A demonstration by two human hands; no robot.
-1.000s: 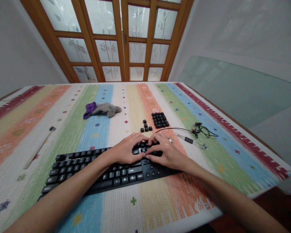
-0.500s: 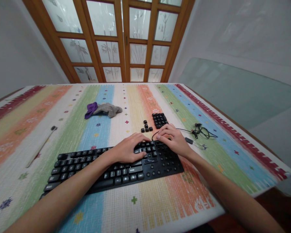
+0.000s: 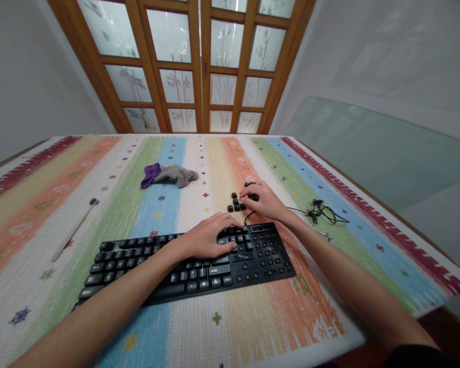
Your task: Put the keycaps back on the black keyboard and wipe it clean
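Observation:
My left hand rests on the black keyboard, thumb spread from the fingers over the keys left of the number pad. The keyboard's number-pad section is stripped of keycaps, leaving bare switch posts. My right hand is beyond the keyboard, over a block of loose black keycaps, most of which it covers. Its thumb and fingers are apart, with black keycaps showing in the gap. Just left of its fingertips is a small group of loose arrow-key-shaped keycaps.
A long-handled brush lies at left. Farther back is a grey and purple cloth. A tangled black cable sits at right. A striped cloth covers the table, with wood-framed glass doors behind.
My right hand has moved from the keyboard's upper right corner, away from me, onto the loose keycap block. My left hand stays on the keyboard. The view has shifted slightly.

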